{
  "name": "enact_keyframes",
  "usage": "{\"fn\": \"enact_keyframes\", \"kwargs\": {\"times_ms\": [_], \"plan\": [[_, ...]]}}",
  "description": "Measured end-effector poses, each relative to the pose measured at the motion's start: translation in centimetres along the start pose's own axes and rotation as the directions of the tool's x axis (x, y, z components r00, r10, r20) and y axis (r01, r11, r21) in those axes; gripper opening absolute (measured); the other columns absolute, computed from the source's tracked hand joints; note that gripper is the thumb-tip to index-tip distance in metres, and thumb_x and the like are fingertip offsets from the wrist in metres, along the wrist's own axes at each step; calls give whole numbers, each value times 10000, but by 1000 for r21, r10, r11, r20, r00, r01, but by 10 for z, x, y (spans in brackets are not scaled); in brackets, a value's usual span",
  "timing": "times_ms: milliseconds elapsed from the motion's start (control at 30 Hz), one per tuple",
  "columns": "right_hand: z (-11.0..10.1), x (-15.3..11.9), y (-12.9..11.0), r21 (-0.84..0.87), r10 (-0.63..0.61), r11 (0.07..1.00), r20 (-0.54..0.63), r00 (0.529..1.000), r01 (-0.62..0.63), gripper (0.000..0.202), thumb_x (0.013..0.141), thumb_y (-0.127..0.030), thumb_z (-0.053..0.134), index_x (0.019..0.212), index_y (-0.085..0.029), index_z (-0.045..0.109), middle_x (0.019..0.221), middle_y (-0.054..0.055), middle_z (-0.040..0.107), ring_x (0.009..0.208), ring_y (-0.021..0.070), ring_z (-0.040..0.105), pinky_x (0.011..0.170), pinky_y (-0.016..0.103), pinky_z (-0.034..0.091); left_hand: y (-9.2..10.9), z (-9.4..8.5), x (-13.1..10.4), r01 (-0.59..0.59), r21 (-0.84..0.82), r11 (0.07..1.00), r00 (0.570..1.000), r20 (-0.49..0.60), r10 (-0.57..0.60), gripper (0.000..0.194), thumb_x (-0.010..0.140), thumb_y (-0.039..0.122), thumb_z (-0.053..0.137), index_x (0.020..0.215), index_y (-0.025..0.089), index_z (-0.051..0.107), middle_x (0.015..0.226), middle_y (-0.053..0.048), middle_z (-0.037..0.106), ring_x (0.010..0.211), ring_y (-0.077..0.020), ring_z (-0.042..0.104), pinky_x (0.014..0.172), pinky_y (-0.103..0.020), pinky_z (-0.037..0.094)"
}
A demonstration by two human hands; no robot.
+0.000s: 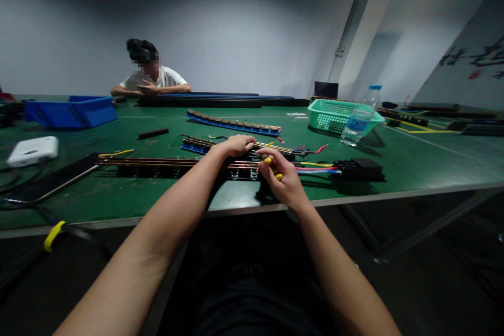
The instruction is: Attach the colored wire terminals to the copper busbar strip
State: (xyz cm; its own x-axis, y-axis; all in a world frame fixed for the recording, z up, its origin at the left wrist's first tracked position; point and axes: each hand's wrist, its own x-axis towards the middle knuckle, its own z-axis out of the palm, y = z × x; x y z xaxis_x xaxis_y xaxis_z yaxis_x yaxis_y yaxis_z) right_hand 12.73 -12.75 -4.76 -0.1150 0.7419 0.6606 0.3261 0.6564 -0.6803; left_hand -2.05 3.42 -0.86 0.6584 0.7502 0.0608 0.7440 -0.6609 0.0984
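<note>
My right hand [284, 176] is closed round a pair of pliers with yellow handles [279, 175], whose dark jaws point left toward my other hand. My left hand [239, 145] bends over the middle of the strips, fingers curled and partly hidden; what they pinch is hard to make out. Under both hands runs a long black strip with copper-coloured rails [169, 164]. Coloured wires [321, 170] leave its right end for a black connector block [360, 169]. Just behind lies a shorter blue-based strip [192, 146], partly covered by my left hand.
Another blue-edged strip [236, 124] lies farther back. A blue bin [73, 113], a white box [33, 151] and a black bar [153, 133] are at left. At right stand a green basket [328, 118] and a water bottle [358, 123]. A person [153, 76] leans on the far edge.
</note>
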Motion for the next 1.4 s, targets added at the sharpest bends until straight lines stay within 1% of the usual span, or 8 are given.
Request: {"fn": "enact_keyframes", "kwargs": {"times_ms": [167,367,433,533,633,733,933,1400], "plan": [[1,-2,-4,-168,-122,975,151,981,147,202,910,-261,598,1097,-212,660,752,-8,618,618,108,516,600,238,409,2,-1,1,28,3,1000,1000,2,-28,430,987,294,384,1370,223,565,1435,-57,581,1251,-245,583,1024,-326,453],[-2,-7,-4,32,-45,998,-209,977,53,352,988,-349,498,1323,-242,507,989,45,692,738,134,632,681,275,501,2,-2,-3,-13,-16,1000,1000,0,13,379,992,308,394,1293,232,613,1319,-53,660,1152,-239,635,957,-307,484],[-3,-12,-3,78,-94,988,-383,919,133,381,995,-363,485,1361,-257,478,1004,48,694,745,141,643,696,295,521,2,-3,-4,-20,-11,1000,1000,6,20,383,998,312,388,1298,222,607,1316,-63,659,1146,-240,633,951,-309,486],[-10,-19,-1,5,-195,966,-641,742,258,356,990,-394,488,1317,-260,530,898,25,676,651,132,613,645,299,518,2,-4,-5,-10,6,1000,1000,5,10,420,1004,317,372,1361,208,564,1380,-81,617,1210,-247,598,996,-324,463],[-27,-23,2,-81,-219,967,-748,627,242,361,980,-449,496,1268,-242,564,832,10,649,588,122,592,594,287,503,3,-5,-5,-12,13,1000,1000,11,12,447,1003,306,356,1392,194,545,1414,-92,591,1258,-252,568,1037,-334,439],[-50,-23,8,-75,-157,985,-750,642,153,407,982,-504,475,1257,-217,561,809,11,639,609,126,602,579,272,499,3,-5,-6,-13,10,1000,1000,14,13,453,994,296,355,1388,190,554,1416,-96,589,1261,-259,568,1044,-345,435],[-68,-24,18,-66,-93,996,-644,759,66,390,978,-489,503,1253,-222,576,863,32,660,681,135,632,627,277,511,4,-6,-6,-4,27,1000,1000,16,4,462,993,304,358,1405,193,536,1433,-97,575,1277,-260,555,1055,-347,424],[-71,-23,25,-73,-99,995,-617,781,68,409,981,-470,499,1323,-245,503,944,38,668,773,148,648,739,319,530,4,-7,-6,-6,15,1000,1000,15,6,453,992,318,359,1387,205,550,1433,-88,577,1271,-256,561,1050,-350,436]]}}
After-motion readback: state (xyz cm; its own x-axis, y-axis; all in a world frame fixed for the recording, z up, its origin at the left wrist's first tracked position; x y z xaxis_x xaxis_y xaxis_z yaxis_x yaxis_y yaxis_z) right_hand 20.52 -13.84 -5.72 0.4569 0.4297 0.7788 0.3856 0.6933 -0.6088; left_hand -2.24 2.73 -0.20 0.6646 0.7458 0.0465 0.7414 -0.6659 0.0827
